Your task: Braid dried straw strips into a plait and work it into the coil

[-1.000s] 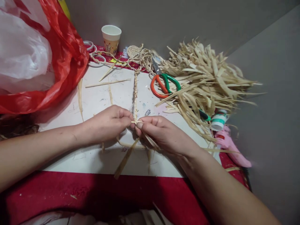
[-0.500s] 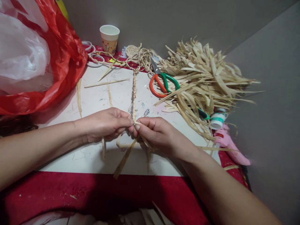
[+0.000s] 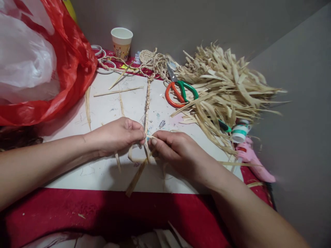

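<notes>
A narrow braid of pale dried-leaf strips runs down the white board towards me, and its lower end lies between my hands. My left hand pinches a strip at the braid's end, thumb against forefinger. Just to the right, my right hand is closed on another strip, its thumb pressed on top. Between the hands a loose strip hangs from the braid's end. A wider brownish strip trails over the board's near edge.
Orange-and-green scissors lie beside a large heap of dried strips. Coiled braid and a paper cup are at the back. A red plastic bag fills the left; a pink glue gun lies right.
My hands have drawn slightly apart, the right one shifting a little right. The braid's end and a strip below it now show between them.
</notes>
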### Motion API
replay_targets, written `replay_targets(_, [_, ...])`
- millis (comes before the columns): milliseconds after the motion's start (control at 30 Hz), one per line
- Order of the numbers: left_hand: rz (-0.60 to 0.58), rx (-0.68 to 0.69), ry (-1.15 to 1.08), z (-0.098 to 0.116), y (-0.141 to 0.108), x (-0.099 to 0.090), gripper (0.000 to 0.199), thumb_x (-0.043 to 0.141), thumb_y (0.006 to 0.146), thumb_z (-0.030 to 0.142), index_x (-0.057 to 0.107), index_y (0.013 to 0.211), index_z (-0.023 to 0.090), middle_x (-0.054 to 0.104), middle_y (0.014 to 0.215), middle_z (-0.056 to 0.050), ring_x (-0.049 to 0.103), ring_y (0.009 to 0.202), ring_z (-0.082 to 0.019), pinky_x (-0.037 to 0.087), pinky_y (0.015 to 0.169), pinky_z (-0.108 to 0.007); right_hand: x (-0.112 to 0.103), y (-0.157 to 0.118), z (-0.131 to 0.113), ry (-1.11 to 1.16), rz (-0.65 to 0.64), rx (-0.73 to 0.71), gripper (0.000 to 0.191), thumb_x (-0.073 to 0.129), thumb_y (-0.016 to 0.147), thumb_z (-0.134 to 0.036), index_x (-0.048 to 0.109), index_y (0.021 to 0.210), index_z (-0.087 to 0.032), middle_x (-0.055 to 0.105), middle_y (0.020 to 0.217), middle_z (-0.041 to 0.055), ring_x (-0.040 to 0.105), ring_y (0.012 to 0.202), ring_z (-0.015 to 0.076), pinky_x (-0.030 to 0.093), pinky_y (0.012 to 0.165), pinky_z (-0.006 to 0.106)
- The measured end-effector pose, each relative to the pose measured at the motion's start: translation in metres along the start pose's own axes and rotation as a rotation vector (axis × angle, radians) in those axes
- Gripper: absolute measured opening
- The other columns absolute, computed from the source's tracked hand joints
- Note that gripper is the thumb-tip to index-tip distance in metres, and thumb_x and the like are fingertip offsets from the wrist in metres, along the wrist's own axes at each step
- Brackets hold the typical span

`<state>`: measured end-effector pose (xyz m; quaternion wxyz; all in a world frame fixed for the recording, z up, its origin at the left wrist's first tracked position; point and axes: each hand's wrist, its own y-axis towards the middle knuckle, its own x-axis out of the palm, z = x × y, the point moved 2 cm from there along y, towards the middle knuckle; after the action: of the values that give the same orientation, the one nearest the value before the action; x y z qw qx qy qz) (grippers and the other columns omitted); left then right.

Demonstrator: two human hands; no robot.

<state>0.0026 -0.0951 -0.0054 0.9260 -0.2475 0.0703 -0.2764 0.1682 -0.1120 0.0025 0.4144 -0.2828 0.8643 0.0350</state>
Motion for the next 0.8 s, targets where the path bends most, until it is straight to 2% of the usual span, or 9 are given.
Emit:
replay_targets(167, [-0.036, 0.032, 0.044, -0.002, -0.002, 0.000, 0.019, 0.051, 0.079, 0.028, 0.058, 0.066, 0.016, 0.049, 0.050, 0.004, 0.035, 0.040, -0.004, 0.021, 0.038, -0.019, 0.001, -0.001, -0.008, 0.076, 0.098, 0.021, 0.030, 0.041, 0.089, -0.025, 0.037, 0.060, -0.019, 0.041, 0.055, -0.0025, 0.035, 0.053, 0.0098, 0.026, 0.054, 0.023])
replay_targets(267, [-0.037, 0.035, 0.028, -0.004, -0.003, 0.002, 0.020, 0.050, 0.079, 0.026, 0.055, 0.062, 0.016, 0.047, 0.049, 0.004, 0.034, 0.039, -0.004, 0.021, 0.038, -0.019, 0.010, -0.004, -0.015, 0.071, 0.119, 0.037, 0.030, 0.038, 0.090, -0.026, 0.039, 0.060, -0.019, 0.043, 0.053, -0.0017, 0.036, 0.050, 0.0099, 0.025, 0.053, 0.024])
replay_targets(467, [0.008, 0.019, -0.077, -0.003, -0.003, 0.008, 0.020, 0.054, 0.078, 0.022, 0.054, 0.059, 0.015, 0.045, 0.045, 0.005, 0.034, 0.038, -0.003, 0.022, 0.037, -0.019, 0.025, -0.015, -0.023, -0.409, 0.135, 0.017, 0.020, 0.043, 0.087, -0.024, 0.057, 0.077, -0.015, 0.057, 0.060, 0.0073, 0.042, 0.048, 0.0134, 0.017, 0.051, 0.029])
replay_targets(567, [0.006, 0.028, -0.164, -0.002, -0.004, 0.011, 0.022, 0.056, 0.077, 0.020, 0.055, 0.057, 0.014, 0.047, 0.045, 0.004, 0.035, 0.038, -0.002, 0.024, 0.039, -0.018, 0.032, -0.017, -0.025, -0.582, 0.148, -0.008, 0.020, 0.043, 0.088, -0.022, 0.060, 0.085, -0.013, 0.060, 0.061, 0.0101, 0.047, 0.048, 0.0152, 0.013, 0.049, 0.030])
replay_targets(700, [-0.004, 0.004, -0.242, -0.002, -0.004, 0.011, 0.018, 0.060, 0.078, 0.023, 0.061, 0.063, 0.012, 0.048, 0.045, 0.004, 0.032, 0.037, -0.003, 0.021, 0.037, -0.019, 0.036, -0.016, -0.027, -0.670, 0.092, -0.032, 0.020, 0.042, 0.088, -0.013, 0.061, 0.090, -0.011, 0.063, 0.072, 0.0133, 0.051, 0.050, 0.0152, 0.013, 0.048, 0.030])
replay_targets(800, [-0.005, -0.016, -0.282, -0.001, -0.004, 0.007, 0.014, 0.062, 0.077, 0.022, 0.063, 0.069, 0.012, 0.040, 0.040, 0.006, 0.027, 0.035, -0.003, 0.019, 0.037, -0.019, 0.025, -0.021, -0.031, -0.580, -0.027, -0.076, 0.016, 0.046, 0.087, -0.014, 0.061, 0.081, -0.015, 0.062, 0.067, 0.0088, 0.049, 0.050, 0.0132, 0.018, 0.046, 0.028])
